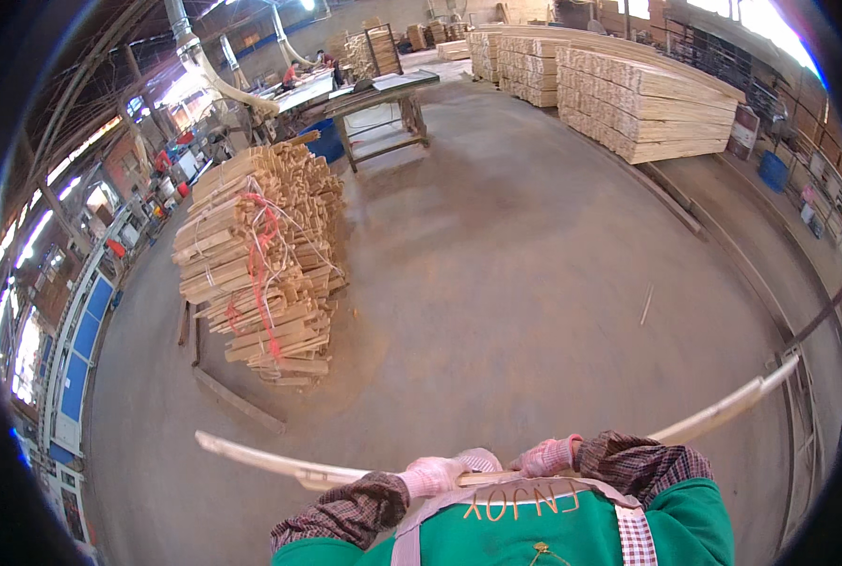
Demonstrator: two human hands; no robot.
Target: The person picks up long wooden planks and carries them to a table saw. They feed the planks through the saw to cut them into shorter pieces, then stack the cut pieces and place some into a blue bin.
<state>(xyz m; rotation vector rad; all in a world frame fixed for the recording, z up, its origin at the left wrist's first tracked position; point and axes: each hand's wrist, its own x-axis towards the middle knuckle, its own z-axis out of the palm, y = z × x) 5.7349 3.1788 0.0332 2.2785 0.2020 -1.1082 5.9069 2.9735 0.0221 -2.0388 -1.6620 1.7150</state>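
grey floor (496, 264) spreads ahead, tied slats (251, 255) heaped toward its left edge; gloved fingers of my left hand (437, 475) and right hand (545, 458) clamp pale wooden strips (265, 458) across my front; stacked lumber (647, 108) stands toward the floor's far right corner.

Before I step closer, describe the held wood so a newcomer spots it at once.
Find the tied wood pile on the left. Nearer the camera, the left hand and right hand hold long, pale wood reaching well out to either side. Unlike that pile, it is held off the floor.
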